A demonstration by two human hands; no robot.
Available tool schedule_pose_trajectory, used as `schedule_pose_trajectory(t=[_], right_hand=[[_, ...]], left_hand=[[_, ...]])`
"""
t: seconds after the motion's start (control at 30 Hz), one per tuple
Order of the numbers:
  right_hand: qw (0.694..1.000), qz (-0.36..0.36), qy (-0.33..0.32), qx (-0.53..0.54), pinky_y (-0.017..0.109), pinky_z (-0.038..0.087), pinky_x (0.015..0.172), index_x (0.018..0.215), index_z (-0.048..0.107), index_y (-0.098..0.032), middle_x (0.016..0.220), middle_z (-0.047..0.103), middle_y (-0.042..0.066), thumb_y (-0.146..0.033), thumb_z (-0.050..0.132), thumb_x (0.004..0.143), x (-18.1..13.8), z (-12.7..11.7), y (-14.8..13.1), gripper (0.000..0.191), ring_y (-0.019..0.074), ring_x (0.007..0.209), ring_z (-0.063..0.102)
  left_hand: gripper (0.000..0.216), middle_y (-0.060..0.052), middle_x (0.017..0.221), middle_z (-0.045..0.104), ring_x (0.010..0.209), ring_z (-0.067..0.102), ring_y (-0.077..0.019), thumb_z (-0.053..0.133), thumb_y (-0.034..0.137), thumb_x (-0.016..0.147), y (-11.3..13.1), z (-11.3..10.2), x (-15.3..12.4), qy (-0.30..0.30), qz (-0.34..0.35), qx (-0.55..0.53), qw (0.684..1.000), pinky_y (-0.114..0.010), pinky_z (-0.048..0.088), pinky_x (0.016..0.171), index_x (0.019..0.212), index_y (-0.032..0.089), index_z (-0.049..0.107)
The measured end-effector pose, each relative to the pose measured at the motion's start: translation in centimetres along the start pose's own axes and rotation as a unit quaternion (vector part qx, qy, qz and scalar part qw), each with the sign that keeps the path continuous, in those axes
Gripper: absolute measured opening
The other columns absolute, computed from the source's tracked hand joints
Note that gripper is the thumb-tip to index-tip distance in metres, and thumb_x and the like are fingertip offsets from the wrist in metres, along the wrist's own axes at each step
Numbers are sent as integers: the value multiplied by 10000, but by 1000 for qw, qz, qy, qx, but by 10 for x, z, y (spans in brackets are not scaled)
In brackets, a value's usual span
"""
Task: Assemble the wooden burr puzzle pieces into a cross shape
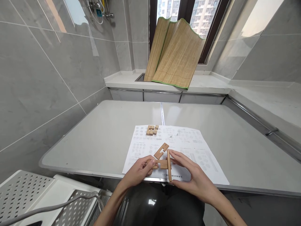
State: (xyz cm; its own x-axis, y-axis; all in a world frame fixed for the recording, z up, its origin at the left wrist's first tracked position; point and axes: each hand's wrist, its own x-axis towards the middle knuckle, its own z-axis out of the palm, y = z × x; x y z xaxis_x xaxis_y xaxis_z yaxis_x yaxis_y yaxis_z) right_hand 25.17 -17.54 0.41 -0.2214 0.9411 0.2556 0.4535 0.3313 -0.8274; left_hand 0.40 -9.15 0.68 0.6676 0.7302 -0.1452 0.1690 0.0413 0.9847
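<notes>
Both hands meet at the near edge of the tabletop (pixel 101 138), over a printed instruction sheet (pixel 188 141) that lies flat on it. The left hand (pixel 138 172) has its grip pinched on a flat wooden piece (pixel 162 164), thumb on top and fingers curled under its left end. The right hand (pixel 192 175) closes its grip on a long wooden stick (pixel 169 164), which stands nearly upright in view and crosses the flat piece, touching it. The stick's lower end reaches the tabletop's front rim.

Just beyond the hands, a notched wooden piece (pixel 161 151) lies tilted on the sheet, touching or almost touching the top of the stick; which of the two cannot be told. Farther back, at the sheet's far left corner, a small cluster of wooden blocks (pixel 152 129) sits well apart from the hands.

Behind the tabletop, a rolled bamboo mat (pixel 174 53) leans against the window (pixel 204 18) on a pale ledge. Grey tiled walls close in on both sides. At the lower left, a perforated metal rack (pixel 23 191) stands below the tabletop, with a grey cable (pixel 58 206) running across it.
</notes>
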Motion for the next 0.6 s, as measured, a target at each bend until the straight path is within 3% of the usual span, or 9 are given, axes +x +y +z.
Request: schedule_pose_trajectory(t=[0.33, 0.6], right_hand=[[999, 13, -32, -6, 493, 415, 1242, 1631, 377, -416, 1683, 407, 8, -188, 728, 895, -1, -3, -3, 847, 290, 1533, 418], [999, -29, -29, -4, 445, 436, 1222, 1660, 259, -406, 1657, 425, 35, -155, 674, 891, 8, 19, -13, 909, 268, 1513, 442]], left_hand=[[483, 76, 630, 336, 572, 281, -101, 507, 634, 1011, 5, 0, -1, -5, 3, 31, 1000, -247, 229, 554, 865, 174, 541], [454, 78, 644, 354, 577, 296, -100, 491, 606, 1033, 5, 6, -2, -16, 11, 23, 1000, -242, 260, 564, 872, 183, 524]])
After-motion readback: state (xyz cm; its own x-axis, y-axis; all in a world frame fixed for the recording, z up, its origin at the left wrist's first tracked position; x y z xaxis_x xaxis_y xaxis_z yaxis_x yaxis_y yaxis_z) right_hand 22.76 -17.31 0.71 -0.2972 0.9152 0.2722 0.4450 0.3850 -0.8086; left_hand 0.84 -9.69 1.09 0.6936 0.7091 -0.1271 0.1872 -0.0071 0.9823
